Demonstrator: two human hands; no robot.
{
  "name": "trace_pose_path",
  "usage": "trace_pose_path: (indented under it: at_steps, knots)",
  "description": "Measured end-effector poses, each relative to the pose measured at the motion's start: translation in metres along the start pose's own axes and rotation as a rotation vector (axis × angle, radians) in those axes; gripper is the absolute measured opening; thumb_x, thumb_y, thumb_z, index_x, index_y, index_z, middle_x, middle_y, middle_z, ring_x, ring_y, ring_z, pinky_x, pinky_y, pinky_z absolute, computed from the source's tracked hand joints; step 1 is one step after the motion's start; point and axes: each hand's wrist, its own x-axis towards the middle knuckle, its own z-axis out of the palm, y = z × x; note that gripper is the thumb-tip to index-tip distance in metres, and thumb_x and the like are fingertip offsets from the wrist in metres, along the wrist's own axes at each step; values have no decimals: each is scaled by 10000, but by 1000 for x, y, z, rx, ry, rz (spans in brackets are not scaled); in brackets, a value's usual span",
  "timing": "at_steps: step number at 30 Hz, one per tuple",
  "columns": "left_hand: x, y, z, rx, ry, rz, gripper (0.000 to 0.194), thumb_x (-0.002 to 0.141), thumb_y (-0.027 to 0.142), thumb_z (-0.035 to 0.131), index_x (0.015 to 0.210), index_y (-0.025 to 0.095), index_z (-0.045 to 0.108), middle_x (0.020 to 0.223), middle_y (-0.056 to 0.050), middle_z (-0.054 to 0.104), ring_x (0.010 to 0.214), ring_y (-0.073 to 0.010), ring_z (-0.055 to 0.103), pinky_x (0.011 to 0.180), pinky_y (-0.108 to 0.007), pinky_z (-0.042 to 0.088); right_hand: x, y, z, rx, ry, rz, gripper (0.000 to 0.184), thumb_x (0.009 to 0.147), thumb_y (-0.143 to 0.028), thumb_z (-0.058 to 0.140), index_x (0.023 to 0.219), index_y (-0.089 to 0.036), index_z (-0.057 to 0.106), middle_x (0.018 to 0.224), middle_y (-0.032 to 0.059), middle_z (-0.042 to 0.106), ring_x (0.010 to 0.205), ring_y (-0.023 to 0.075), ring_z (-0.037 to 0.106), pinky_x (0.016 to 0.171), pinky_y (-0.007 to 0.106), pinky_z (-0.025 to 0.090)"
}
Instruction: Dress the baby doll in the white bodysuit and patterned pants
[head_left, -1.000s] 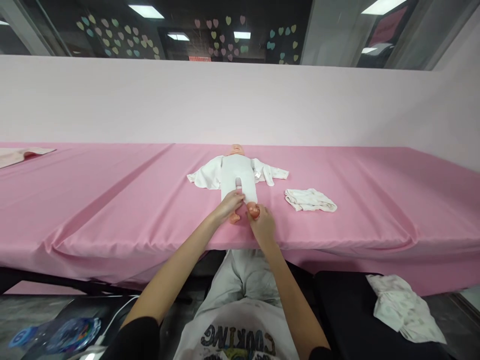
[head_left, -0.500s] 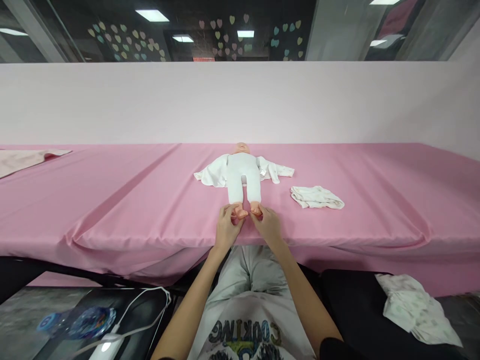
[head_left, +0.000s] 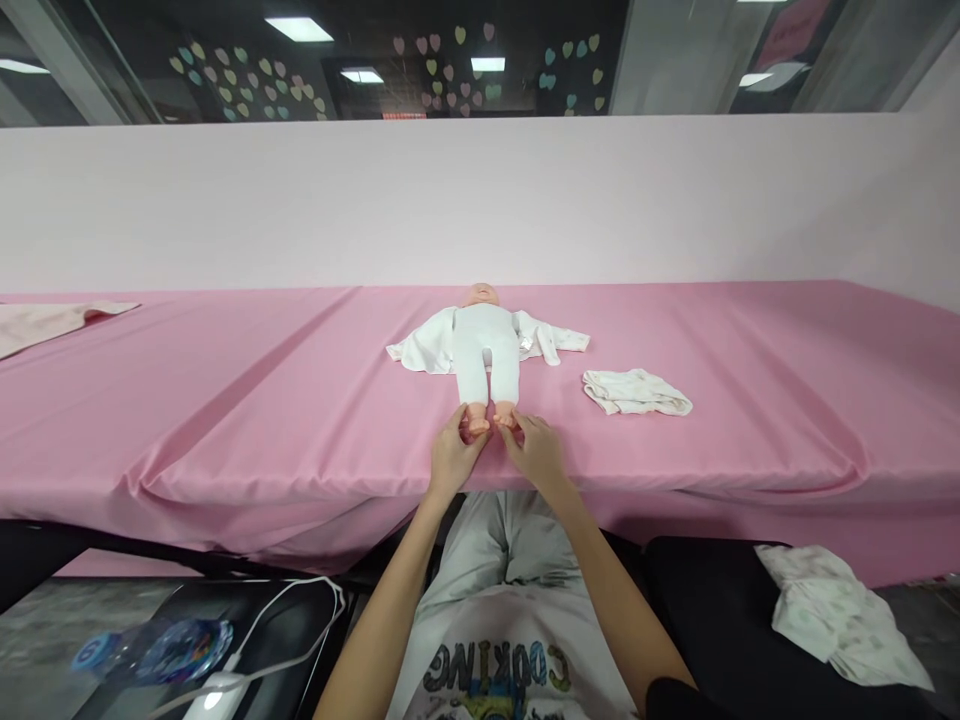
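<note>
Doll (head_left: 486, 332) lies on pink cloth (head_left: 750, 400); white wall (head_left: 480, 205) behind.

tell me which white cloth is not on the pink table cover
The crumpled cloth at lower right, on a black surface. The folded cloth and the shirt spread under the doll lie on the pink cover.

A clear bottle (head_left: 161, 650) is laid on its side near a white cable (head_left: 233, 661). Heart shapes (head_left: 460, 35) are scattered across dark glass (head_left: 360, 30) above a white wall (head_left: 450, 200).
</note>
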Motion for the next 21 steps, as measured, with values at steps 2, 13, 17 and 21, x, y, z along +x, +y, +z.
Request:
trace_pose_path:
  at_steps: [2, 13, 17, 21]
  knots:
    - [0, -1, -2, 6, -16, -8, 633, 723, 410, 664, 1267, 152, 470, 1129, -131, 620, 995, -269, 604, 847, -357, 470, -1, -1, -1, 32, 1, 2, 370, 884, -392, 445, 1066, -123, 621, 900, 107, 657, 862, 234, 572, 740, 320, 427]
    - [-26, 4, -3, 61, 31, 73, 481, 787, 356, 596, 1224, 176, 506, 1144, -116, 615, 1044, -262, 582, 912, -410, 457, 3, 47, -47, 277, 261, 294, 321, 831, -295, 422, 1001, -117, 627, 942, 106, 659, 853, 206, 588, 782, 332, 459]
    - [-70, 9, 0, -275, -7, 17, 427, 814, 365, 554, 1187, 161, 507, 1196, -116, 581, 1100, -230, 556, 947, -384, 453, 5, 107, -88, -292, 259, 307, 443, 772, -244, 507, 1196, -115, 530, 1243, 157, 523, 1186, 293, 410, 982, 467, 291]
    - [-117, 20, 18, -437, -100, -27, 357, 815, 366, 553, 1105, 158, 551, 1117, -112, 615, 1033, -218, 593, 924, -367, 470, 8, 133, -121, -400, 26, 381, 327, 826, -270, 465, 1100, -132, 577, 1083, 152, 608, 1033, 290, 511, 923, 468, 309]
